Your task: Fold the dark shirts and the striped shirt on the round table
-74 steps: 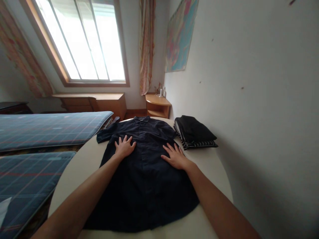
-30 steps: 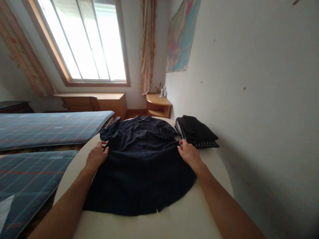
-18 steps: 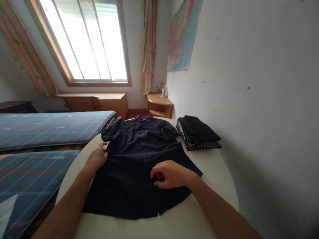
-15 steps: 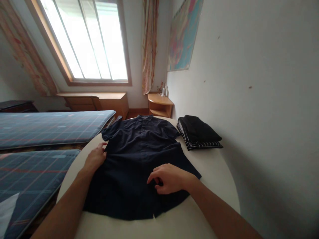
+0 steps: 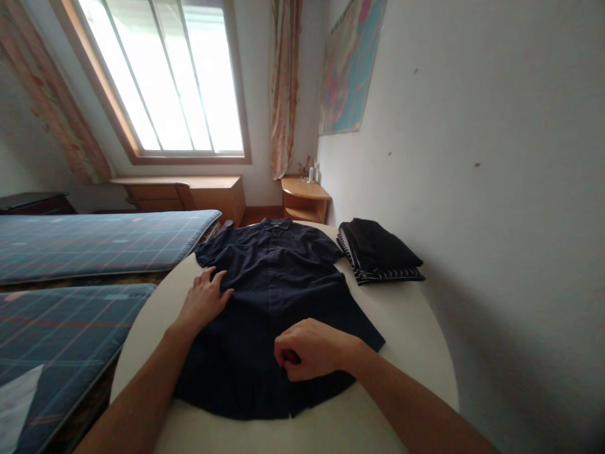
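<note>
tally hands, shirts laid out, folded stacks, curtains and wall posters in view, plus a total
Hands: 2, left hand and right hand
Laid-out shirt: 1
Folded stack: 1
Curtains: 2, left curtain and right curtain
Wall poster: 1
Total: 7

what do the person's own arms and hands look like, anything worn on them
The left hand and right hand are gloveless. The left forearm and right forearm are bare, tapering toward the wrist, with no sleeve, watch or bracelet in view. No ring shows, though some right fingers are partly hidden.
</note>
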Tool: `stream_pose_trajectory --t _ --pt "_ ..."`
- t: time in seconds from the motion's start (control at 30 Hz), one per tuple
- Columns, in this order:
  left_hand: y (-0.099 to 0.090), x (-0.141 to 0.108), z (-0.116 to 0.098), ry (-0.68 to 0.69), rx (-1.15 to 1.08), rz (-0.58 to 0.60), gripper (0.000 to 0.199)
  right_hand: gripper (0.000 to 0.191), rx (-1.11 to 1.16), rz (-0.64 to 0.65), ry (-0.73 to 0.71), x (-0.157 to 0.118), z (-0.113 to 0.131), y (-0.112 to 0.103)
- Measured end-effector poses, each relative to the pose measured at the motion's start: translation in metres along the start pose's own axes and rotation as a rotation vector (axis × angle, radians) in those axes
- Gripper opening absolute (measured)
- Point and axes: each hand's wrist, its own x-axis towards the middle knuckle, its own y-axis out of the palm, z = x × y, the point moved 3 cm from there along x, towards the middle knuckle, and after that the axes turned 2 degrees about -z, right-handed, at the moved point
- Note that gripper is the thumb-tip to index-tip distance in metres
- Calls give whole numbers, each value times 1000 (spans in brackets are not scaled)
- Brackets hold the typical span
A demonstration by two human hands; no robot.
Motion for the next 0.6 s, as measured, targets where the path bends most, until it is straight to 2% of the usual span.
stream_pose_trajectory --t 0.1,0.17,0.23,0.43,0.6 --pt "5 -6 -24 175 -86 93 53 20 19 -5 -2 -1 0 0" --pt "7 -8 -35 231 -117 157 52 26 0 -9 -18 -1 1 2" --pt "8 -10 -40 240 -125 190 54 28 -25 4 -17 -1 1 4" --pt "12 -15 -47 197 -121 285 74 15 -64 49 27 1 4 6" --pt "24 -17 -54 210 -103 239 78 15 -2 6 6 1 5 -1"
